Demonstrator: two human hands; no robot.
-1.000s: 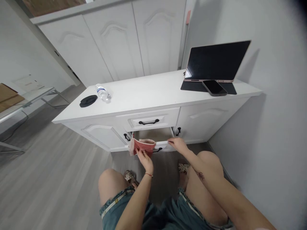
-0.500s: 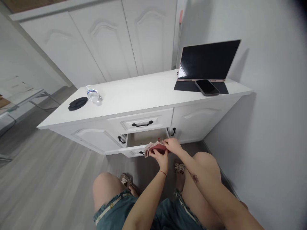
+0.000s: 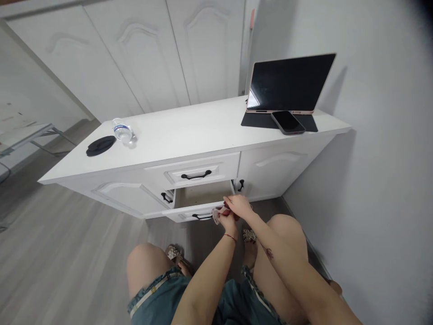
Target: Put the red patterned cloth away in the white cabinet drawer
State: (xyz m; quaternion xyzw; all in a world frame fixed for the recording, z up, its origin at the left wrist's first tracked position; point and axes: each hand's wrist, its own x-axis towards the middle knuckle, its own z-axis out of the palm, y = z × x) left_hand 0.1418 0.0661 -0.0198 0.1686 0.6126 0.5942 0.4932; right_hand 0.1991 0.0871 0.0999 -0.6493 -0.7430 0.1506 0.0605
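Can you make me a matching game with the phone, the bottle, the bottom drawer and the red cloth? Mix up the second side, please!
1. phone
2. bottle
3. bottom drawer
4. red cloth

A. pulled open
B. in the left hand and right hand
C. on the dark flap in front of the screen
D. next to a flat black thing

Pairs: 1-C, 2-D, 3-A, 4-B

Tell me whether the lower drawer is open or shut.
Open: the lower drawer juts out from the low white cabinet, showing its inside.
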